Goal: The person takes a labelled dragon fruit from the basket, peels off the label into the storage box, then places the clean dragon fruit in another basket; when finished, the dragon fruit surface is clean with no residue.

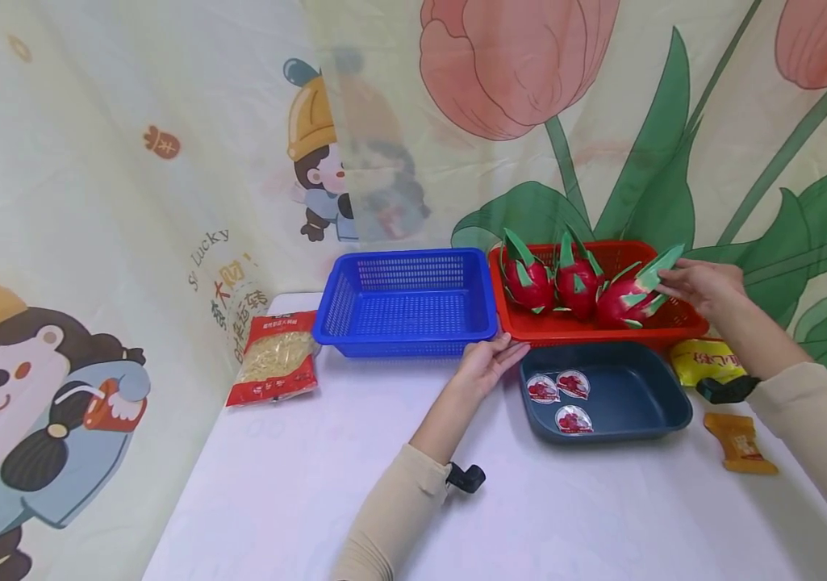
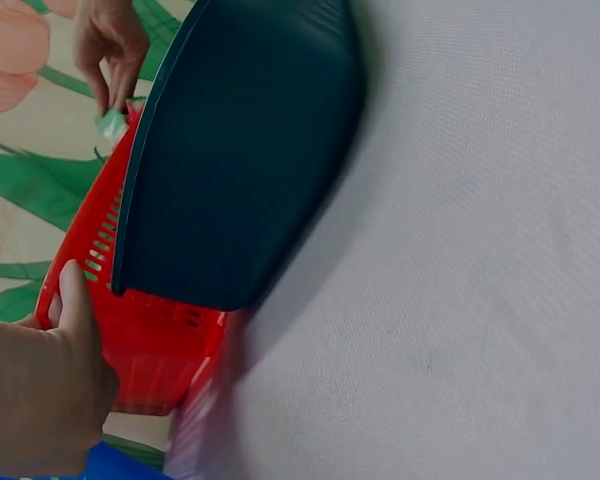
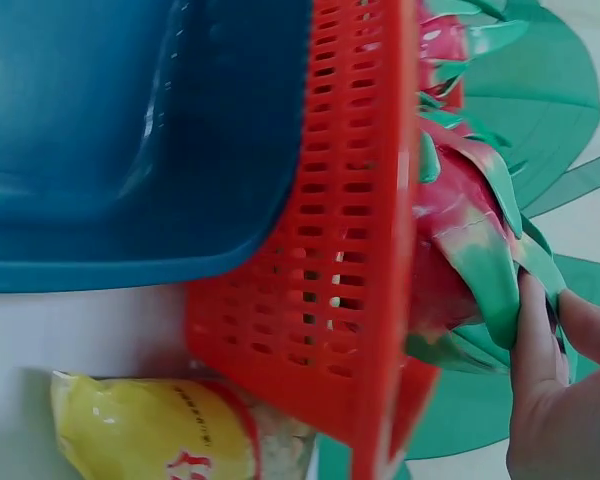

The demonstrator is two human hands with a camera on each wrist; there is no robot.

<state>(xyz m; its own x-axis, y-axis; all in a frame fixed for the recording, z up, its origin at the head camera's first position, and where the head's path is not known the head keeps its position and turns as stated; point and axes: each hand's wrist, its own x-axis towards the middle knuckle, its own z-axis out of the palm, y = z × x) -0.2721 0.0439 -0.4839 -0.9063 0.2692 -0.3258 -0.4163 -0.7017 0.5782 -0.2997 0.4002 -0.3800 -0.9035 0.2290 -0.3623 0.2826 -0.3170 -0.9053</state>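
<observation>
My right hand pinches a green leaf of the rightmost dragon fruit, which is in the red basket. In the right wrist view, thumb and fingers close on the leaf tip. Two more dragon fruits, the left one and the middle one, stand in the same basket with their leaves up. At the basket's front left corner my left hand holds the rim, its thumb on the rim in the left wrist view.
A blue basket stands left of the red one. In front is a dark blue tray with several round stickers in it. A red noodle-like packet lies left; a yellow packet and an orange-brown snack lie right.
</observation>
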